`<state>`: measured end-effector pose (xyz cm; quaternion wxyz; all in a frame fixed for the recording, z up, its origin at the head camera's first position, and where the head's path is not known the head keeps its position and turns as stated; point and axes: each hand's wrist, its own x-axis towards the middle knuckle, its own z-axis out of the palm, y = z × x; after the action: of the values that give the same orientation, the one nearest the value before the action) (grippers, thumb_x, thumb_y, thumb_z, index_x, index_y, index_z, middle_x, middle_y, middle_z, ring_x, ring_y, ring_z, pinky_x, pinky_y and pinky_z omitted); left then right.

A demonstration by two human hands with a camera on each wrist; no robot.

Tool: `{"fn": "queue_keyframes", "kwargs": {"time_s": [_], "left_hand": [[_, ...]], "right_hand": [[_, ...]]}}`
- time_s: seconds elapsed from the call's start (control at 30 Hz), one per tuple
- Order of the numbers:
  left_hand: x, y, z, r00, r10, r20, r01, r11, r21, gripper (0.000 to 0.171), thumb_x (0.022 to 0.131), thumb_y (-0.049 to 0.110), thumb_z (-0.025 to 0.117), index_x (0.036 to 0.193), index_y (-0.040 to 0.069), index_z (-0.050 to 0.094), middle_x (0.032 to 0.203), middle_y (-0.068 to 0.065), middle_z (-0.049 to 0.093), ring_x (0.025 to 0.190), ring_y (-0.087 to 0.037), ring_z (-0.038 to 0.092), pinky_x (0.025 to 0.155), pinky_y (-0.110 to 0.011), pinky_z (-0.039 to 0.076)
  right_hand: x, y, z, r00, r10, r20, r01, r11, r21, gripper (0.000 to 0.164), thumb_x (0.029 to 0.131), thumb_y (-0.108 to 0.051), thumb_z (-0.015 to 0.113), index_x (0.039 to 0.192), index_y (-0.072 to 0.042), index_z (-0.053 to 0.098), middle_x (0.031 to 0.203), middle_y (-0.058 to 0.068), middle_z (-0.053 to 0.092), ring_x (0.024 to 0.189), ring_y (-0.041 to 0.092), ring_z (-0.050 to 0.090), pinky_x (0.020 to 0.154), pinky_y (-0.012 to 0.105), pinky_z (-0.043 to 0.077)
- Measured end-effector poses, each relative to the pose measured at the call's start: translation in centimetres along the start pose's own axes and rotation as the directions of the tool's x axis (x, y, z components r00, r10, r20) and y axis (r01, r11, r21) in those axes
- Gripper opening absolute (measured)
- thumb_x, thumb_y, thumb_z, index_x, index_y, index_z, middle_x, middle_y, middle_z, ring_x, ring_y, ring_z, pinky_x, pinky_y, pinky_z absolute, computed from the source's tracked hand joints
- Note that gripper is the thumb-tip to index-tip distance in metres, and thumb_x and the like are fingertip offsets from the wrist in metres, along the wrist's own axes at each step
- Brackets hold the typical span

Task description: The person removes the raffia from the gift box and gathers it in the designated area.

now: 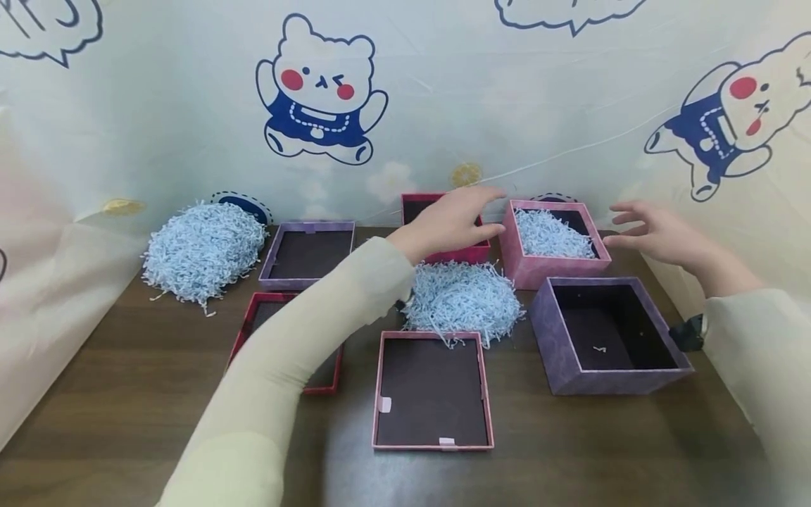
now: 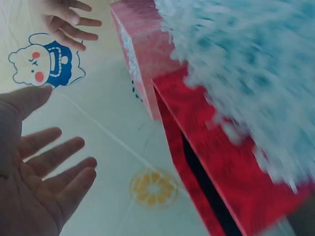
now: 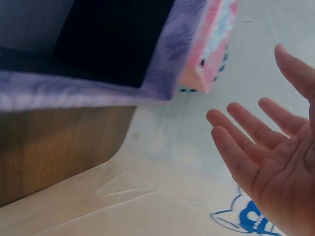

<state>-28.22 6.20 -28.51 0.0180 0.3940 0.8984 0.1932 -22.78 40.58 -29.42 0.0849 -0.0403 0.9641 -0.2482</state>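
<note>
My left hand (image 1: 446, 222) is raised over the red box (image 1: 453, 252), fingers spread and pointing right, holding nothing. Just right of its fingertips stands a pink box (image 1: 554, 266) with blue shredded paper (image 1: 550, 234) inside. On the pink box's other side hovers my right hand (image 1: 665, 236), its fingers extended toward the box. Both palms face inward; the left wrist view catches the left hand (image 2: 54, 182) beside the red box (image 2: 206, 142). In the right wrist view, the bare right hand (image 3: 270, 152) is apart from the purple box (image 3: 172, 59).
A pile of blue shredded paper (image 1: 465, 303) lies mid-table, another pile (image 1: 203, 250) at back left. Shallow lids, purple (image 1: 307, 257), red (image 1: 326, 384) and pink (image 1: 434, 394), lie inside up. An open purple box (image 1: 614, 380) stands front right. A printed cloth (image 1: 431, 127) hangs behind.
</note>
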Motion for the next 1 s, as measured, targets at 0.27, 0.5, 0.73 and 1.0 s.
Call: {"fn": "queue_keyframes", "kwargs": {"time_s": [0.27,0.5,0.73,1.0], "left_hand": [[3.3,1.5,2.6,0.994,0.078,0.079,-0.082,0.995,0.05,0.066,0.1,0.037,0.057,0.157,0.018,0.031,0.161,-0.001,0.036,0.147,-0.017,0.036,0.123,-0.031,0.028],[6.6,2.7,5.1,0.99,0.098,0.102,-0.101,0.995,0.027,0.065,0.101,0.036,0.055,0.158,0.021,0.028,0.161,0.003,0.036,0.149,-0.012,0.033,0.122,-0.026,0.026],[9.2,4.3,6.3,0.99,0.025,0.139,-0.033,0.998,0.056,0.064,0.102,0.037,0.054,0.158,0.021,0.029,0.16,0.004,0.038,0.147,-0.009,0.035,0.12,-0.024,0.03],[10.9,4.7,8.2,0.992,-0.033,0.126,0.027,0.998,0.051,0.068,0.1,0.042,0.055,0.158,0.023,0.026,0.162,0.007,0.033,0.149,-0.006,0.031,0.121,-0.022,0.025]], "right_hand": [[0.8,1.5,1.2,0.99,-0.119,0.079,0.121,0.993,-0.019,0.079,0.091,-0.017,0.072,0.15,0.01,0.026,0.142,0.04,0.042,0.124,0.059,0.049,0.096,0.065,0.048],[1.0,2.6,1.8,0.983,-0.127,0.13,0.127,0.992,0.013,0.084,0.09,-0.016,0.073,0.151,0.011,0.021,0.138,0.042,0.046,0.124,0.058,0.05,0.094,0.06,0.052],[1.4,3.0,2.3,0.971,-0.176,0.163,0.166,0.983,0.072,0.083,0.091,-0.015,0.072,0.153,0.007,0.022,0.138,0.041,0.048,0.122,0.058,0.052,0.092,0.056,0.054],[1.5,3.4,2.9,0.979,-0.168,0.118,0.162,0.985,0.061,0.073,0.094,-0.011,0.066,0.152,0.008,0.026,0.135,0.041,0.049,0.121,0.058,0.052,0.091,0.057,0.055]]}}
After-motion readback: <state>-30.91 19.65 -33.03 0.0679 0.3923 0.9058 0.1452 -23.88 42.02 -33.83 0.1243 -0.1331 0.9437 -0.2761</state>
